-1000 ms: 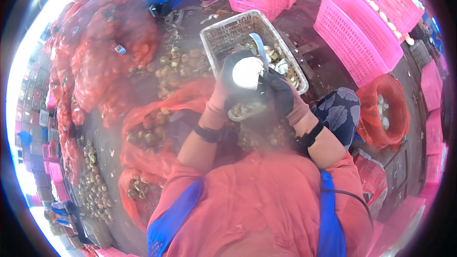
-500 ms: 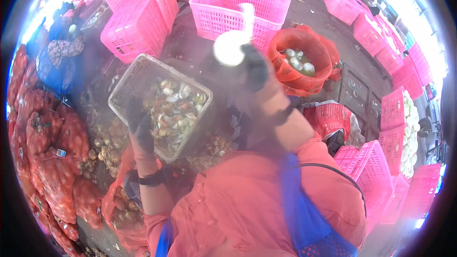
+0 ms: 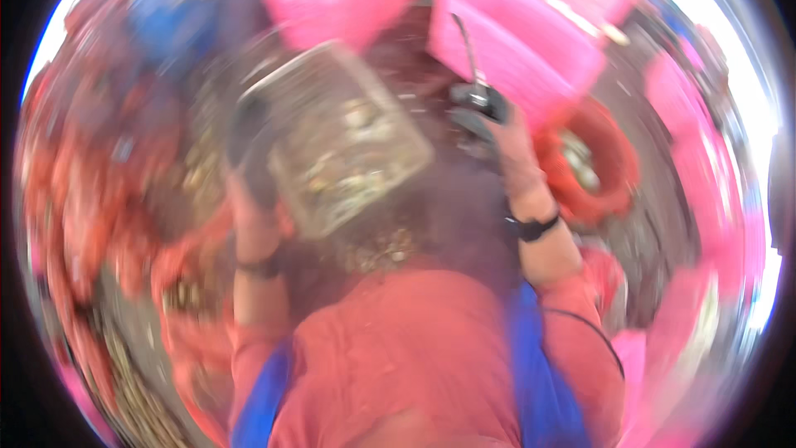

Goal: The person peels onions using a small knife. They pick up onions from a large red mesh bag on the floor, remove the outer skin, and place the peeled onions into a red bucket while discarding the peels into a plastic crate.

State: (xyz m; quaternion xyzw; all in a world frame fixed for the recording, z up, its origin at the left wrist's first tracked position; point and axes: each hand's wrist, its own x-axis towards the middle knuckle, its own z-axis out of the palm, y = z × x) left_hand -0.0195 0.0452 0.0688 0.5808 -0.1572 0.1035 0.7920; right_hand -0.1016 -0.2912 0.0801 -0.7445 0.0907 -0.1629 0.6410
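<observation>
Head view: my right hand (image 3: 482, 109) curls closed around a knife (image 3: 469, 50), blade pointing away, near the pink basket (image 3: 518, 37). Dark floor (image 3: 408, 62) separates basket from crate (image 3: 308, 87); beside its left rim, my blurred left hand (image 3: 251, 143), grip and openness I cannot tell.

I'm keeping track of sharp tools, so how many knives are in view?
1 that I can make out: a knife in the right hand, blade pointing away from the wearer. Others may be hidden or lost in blur.
</observation>
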